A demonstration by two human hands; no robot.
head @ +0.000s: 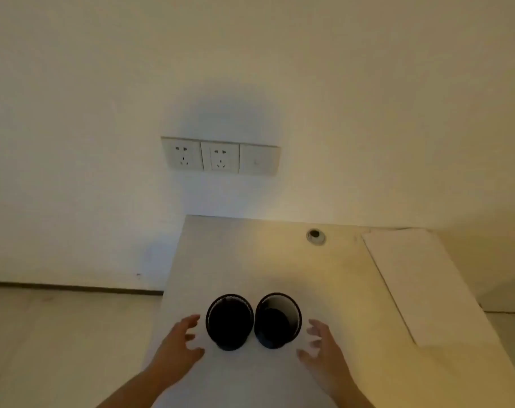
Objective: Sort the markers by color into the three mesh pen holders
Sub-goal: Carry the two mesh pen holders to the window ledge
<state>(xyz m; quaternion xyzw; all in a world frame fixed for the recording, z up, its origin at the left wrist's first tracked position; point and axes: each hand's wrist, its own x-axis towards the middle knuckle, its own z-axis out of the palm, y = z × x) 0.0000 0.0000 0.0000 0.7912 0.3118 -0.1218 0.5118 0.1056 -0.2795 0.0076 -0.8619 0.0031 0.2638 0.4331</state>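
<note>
Two black mesh pen holders stand upright side by side on the pale desk [279,260]. The left holder [229,320] and the right holder [277,319] almost touch; both look dark inside and I see nothing in them. My left hand [178,350] hovers just left of the left holder, fingers spread, holding nothing. My right hand [323,353] hovers just right of the right holder, fingers also spread and holding nothing. Neither hand touches a holder. No markers are in view.
The desk's left edge [173,272] drops to the floor close to my left hand. A round cable grommet [315,236] sits at the back of the desk. A lighter panel [421,284] adjoins the desk on the right. Wall sockets [220,156] are above.
</note>
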